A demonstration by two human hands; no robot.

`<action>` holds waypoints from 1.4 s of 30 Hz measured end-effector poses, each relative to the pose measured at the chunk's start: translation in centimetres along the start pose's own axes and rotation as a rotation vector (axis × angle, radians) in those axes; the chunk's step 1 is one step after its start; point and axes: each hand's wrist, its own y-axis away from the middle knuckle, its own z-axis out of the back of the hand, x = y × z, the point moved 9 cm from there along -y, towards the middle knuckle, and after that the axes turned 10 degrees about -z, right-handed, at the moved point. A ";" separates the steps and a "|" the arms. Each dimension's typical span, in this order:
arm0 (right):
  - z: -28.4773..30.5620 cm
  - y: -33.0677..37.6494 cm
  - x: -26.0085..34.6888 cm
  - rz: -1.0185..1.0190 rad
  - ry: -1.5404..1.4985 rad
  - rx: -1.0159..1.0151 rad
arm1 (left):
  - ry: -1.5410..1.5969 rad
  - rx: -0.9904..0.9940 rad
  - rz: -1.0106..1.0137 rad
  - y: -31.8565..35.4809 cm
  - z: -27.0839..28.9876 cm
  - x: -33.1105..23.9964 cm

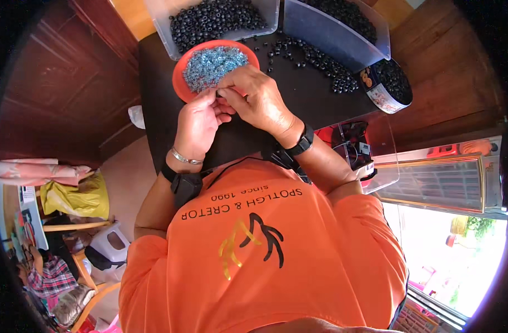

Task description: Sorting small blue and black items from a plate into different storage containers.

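My left hand (197, 123) is turned palm up, its thumb and forefinger pinched and its other fingers curled. My right hand (259, 99) meets it fingertip to fingertip, also in a pinch. Between the fingertips a small black piece (219, 94) shows only in part; the fingers cover the rest. Both hands are at the near rim of a red plate (179, 83), which is heaped with small, clear bluish pieces (215, 64). Loose small black ring-like pieces (315, 58) lie scattered on the dark tabletop (298, 94) beyond my right hand.
Two clear plastic bins, one at back left (160, 25) and one at back right (326, 36), hold many black pieces. A round tin (388, 100) of black pieces stands at the table's right edge. A clear box (384, 161) is below it. Another person (51, 277) sits at far left.
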 end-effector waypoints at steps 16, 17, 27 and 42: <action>-0.7 0.2 3.2 0.283 0.420 0.107 | 0.024 0.009 0.021 0.1 0.5 0.5; -0.9 0.1 3.3 0.307 0.414 0.158 | 0.026 0.008 0.019 0.3 0.6 0.5; 1.4 -2.2 0.4 0.232 0.099 0.206 | -0.001 0.096 -0.092 0.4 -0.1 -1.3; -2.8 -8.5 -19.1 -0.151 0.923 0.520 | -0.052 0.075 -0.127 -0.5 0.4 -1.4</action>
